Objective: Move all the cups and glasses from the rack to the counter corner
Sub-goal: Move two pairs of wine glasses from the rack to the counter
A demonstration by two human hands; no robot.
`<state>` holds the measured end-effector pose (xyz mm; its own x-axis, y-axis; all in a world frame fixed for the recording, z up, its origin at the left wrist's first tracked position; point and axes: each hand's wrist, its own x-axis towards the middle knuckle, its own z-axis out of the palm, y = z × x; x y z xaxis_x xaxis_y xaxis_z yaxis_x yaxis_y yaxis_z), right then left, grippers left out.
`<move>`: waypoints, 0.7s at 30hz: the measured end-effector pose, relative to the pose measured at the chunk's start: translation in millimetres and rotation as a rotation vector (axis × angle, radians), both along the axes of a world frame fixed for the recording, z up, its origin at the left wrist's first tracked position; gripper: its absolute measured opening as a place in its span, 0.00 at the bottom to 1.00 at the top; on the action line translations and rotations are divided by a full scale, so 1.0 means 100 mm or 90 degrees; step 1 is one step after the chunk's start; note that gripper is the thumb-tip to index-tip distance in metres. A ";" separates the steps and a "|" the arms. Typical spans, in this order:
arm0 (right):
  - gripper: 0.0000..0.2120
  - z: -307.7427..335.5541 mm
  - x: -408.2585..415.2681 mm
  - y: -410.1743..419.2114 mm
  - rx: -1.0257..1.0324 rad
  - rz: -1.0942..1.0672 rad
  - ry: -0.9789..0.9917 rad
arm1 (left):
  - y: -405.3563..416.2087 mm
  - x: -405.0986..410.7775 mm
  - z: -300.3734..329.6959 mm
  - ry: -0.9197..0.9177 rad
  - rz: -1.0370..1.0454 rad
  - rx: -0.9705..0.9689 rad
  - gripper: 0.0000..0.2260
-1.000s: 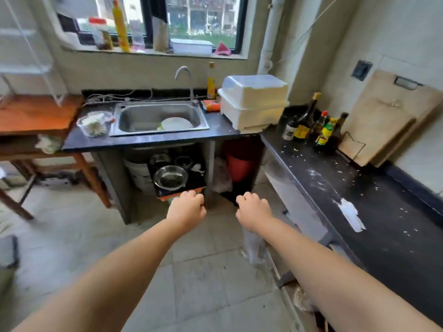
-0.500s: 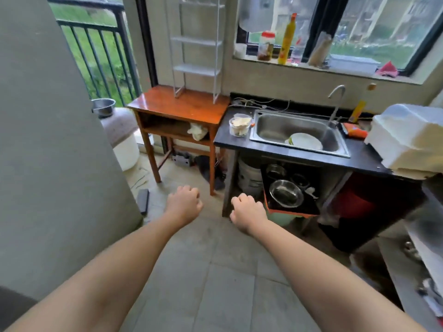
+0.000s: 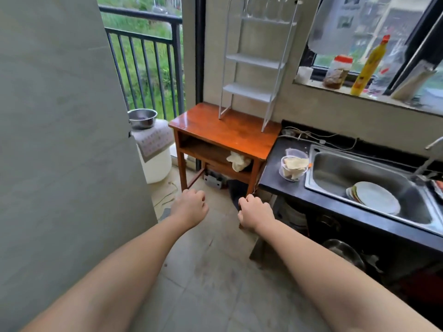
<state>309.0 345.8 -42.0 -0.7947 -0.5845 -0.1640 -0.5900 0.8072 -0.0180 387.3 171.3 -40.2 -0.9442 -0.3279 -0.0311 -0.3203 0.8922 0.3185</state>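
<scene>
A white metal rack stands on an orange wooden table against the far wall. Several clear glasses sit on its top shelf, cut off by the frame's upper edge; the lower shelves hold nothing. My left hand and my right hand are stretched out side by side over the floor, well below and in front of the table. Each has its fingers curled into a fist and holds nothing.
A black counter with a steel sink runs along the right; a plastic container sits by the sink and plates lie in it. A grey wall fills the left. A steel bowl rests on a white barrel by the balcony railing.
The view has swung left, away from the counter corner, and closer to the wooden table and rack. Both hands stay curled and hold nothing.
</scene>
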 end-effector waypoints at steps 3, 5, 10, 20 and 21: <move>0.15 0.02 -0.42 -0.31 -0.003 0.002 -0.004 | -0.29 -0.35 0.06 0.005 0.009 0.006 0.12; 0.15 0.03 -0.68 -0.55 -0.002 0.005 -0.007 | -0.51 -0.59 0.08 0.003 0.010 0.006 0.11; 0.15 0.15 -1.41 -1.26 -0.047 -0.025 -0.009 | -1.20 -1.35 0.22 0.020 -0.001 0.006 0.10; 0.15 0.82 -2.87 -2.32 -0.187 -0.162 0.076 | -2.34 -3.18 0.95 0.125 -0.135 -0.031 0.13; 0.15 0.90 -3.02 -2.37 -0.199 -0.172 0.086 | -2.38 -3.37 1.04 0.138 -0.146 -0.027 0.13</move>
<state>7.0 109.2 48.5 -0.9282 -0.3572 0.1040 -0.3718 0.9011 -0.2233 50.3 -66.8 64.2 -0.9768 -0.1031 0.1875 -0.0389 0.9472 0.3184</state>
